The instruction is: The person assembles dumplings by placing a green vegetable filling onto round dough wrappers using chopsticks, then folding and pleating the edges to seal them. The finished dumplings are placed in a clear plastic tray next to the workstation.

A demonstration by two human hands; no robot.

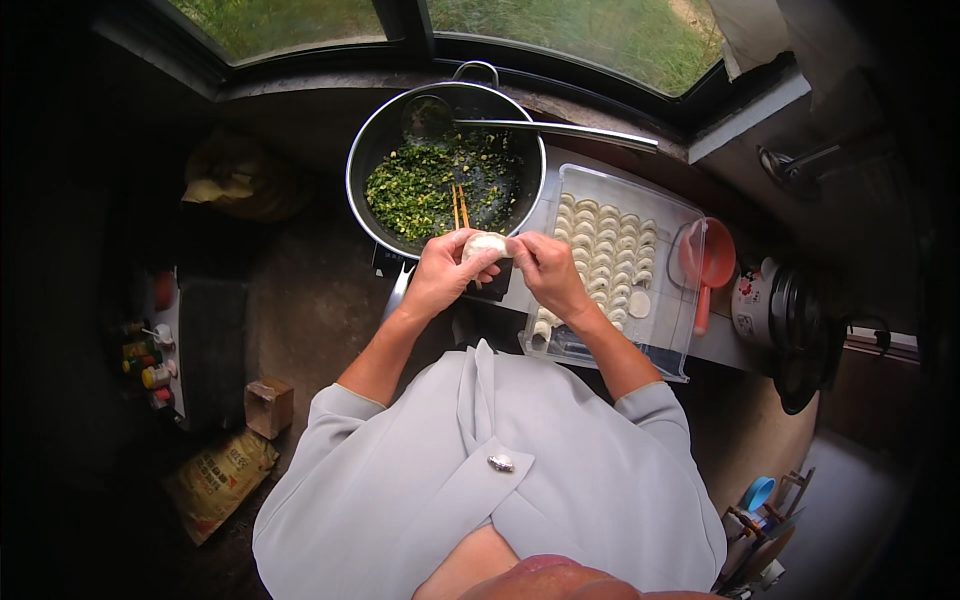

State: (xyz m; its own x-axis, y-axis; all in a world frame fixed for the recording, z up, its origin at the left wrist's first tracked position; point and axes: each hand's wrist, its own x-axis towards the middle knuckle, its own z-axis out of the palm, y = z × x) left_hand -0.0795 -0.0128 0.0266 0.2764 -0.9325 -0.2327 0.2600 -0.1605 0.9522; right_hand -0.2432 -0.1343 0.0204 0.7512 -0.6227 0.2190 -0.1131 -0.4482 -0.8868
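A folded dough dumpling (486,243) is held in front of me, just over the near rim of a large wok (351,191). My left hand (448,271) grips its left side, thumb across the front. At its right end the fingers of my right hand (549,271) pinch the edge. Chopped green filling with yellow bits (409,187) lies in the wok, and a pair of chopsticks (460,206) leans in it. Right of the wok, a clear plastic tray (679,330) holds rows of folded dumplings (600,247). One flat round wrapper (640,304) rests in the tray near them.
A long-handled ladle (562,129) lies across the wok's far right rim. The wok handle (399,291) points toward me on the left. Beyond the tray are a red plastic dipper (712,255) and a rice cooker (757,300). A window (570,37) runs behind the counter.
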